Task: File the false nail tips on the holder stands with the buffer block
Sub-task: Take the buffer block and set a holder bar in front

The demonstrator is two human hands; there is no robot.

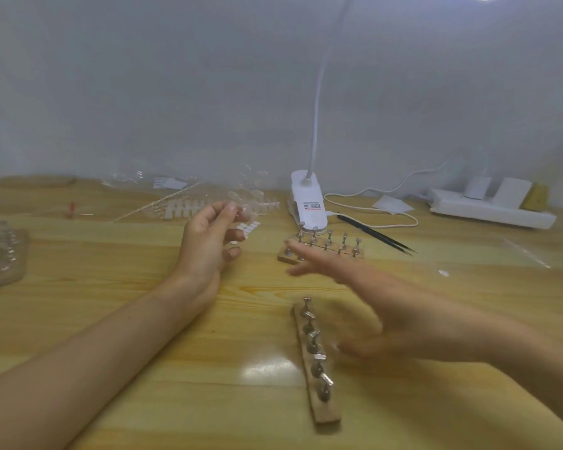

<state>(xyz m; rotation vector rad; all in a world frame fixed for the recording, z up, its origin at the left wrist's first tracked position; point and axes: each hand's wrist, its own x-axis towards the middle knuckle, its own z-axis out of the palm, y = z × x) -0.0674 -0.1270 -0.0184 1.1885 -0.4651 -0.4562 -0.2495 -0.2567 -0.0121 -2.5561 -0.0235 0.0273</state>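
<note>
Head cam: wood table [95, 254] w/ holder stands [317, 362], lamp [307, 203]; white wall [176, 92].

lit from above by the lamp [307, 203], with its head blown out to pure white at the top edge, up and right of the clip base. dim and bluish across the wall [176, 92] behind the lamp, warmer on the wooden table [111, 271] in front of it. pale square of glare on the tabletop well in front of the lamp. only faint, soft-edged shadows under both forearms. heavily smeared by motion at the right hand [387, 306], in front and right of the lamp; clearer at the left hand [208, 241], just left of it. soft and hazy throughout, bowed by the wide lens far left and far right of the lamp.
</note>
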